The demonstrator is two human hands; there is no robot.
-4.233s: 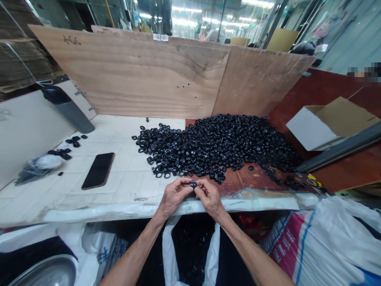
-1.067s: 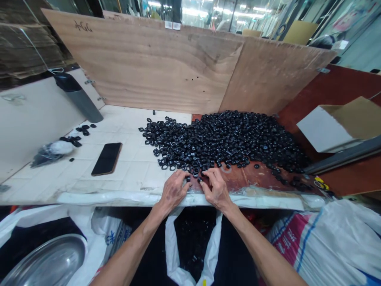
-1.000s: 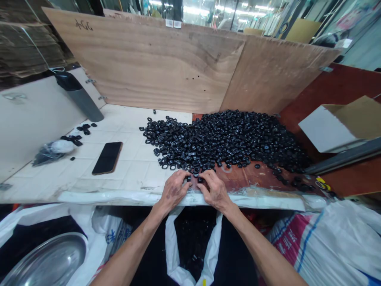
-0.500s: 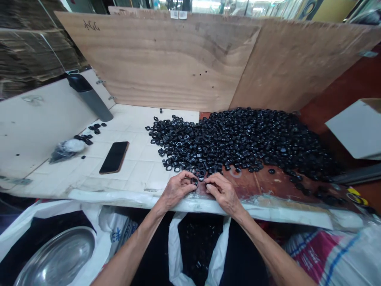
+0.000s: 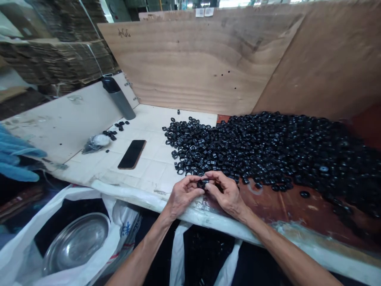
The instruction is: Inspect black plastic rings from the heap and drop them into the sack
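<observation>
Between my two hands is a small black ring-shaped part [image 5: 203, 183], just above the front edge of the table. The fingertips of my left hand [image 5: 185, 194] pinch it from the left. My right hand [image 5: 225, 193] closes on its right side with thumb and fingers, partly hiding it; whether a second piece is in there I cannot make out. Directly beyond my hands spreads a big heap of similar black parts [image 5: 268, 147]. Below them, an open white bag [image 5: 177, 254] holds more dark pieces.
A phone [image 5: 132, 154] lies on the pale tabletop to the left. Behind it are a plastic-wrapped bundle [image 5: 99, 141] and a grey bottle [image 5: 122, 102]. A wooden board [image 5: 190, 63] walls off the back. A metal bowl [image 5: 80, 242] sits in a bag at lower left; a blue glove [image 5: 18, 151] shows at far left.
My hands have come together, bringing the black ring part from my left fingers against my right fingers. The view has turned left, bringing the blue glove into sight.
</observation>
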